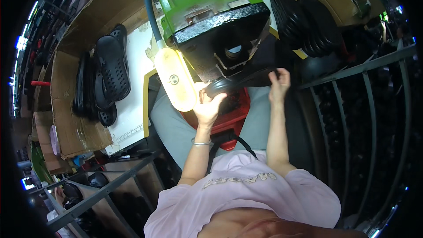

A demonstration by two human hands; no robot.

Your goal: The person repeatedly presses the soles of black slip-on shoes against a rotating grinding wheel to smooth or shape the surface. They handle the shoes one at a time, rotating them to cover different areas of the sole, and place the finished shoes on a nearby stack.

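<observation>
A long, shiny black shoe sole (pixel 222 87) lies level between my two hands, just under the head of a green machine (pixel 211 0). My left hand (pixel 208 108) grips its left end, thumb stretched along the near edge. At the other end, my right hand (pixel 279 84) has its fingertips pinched on the dark edge. The machine's black lower housing (pixel 220 31) overhangs the sole and shades its far side. Close to my left hand glows an elongated lamp (pixel 175 79) on a blue-grey arm.
Left, black perforated shoe pieces (pixel 115 66) stand on a white board (pixel 132 125) with a cardboard wall (pixel 66 105). Stacked black soles (pixel 304 22) sit at the far right. A red container (pixel 235 121) is below my hands. Metal rails (pixel 365 67) run along the right.
</observation>
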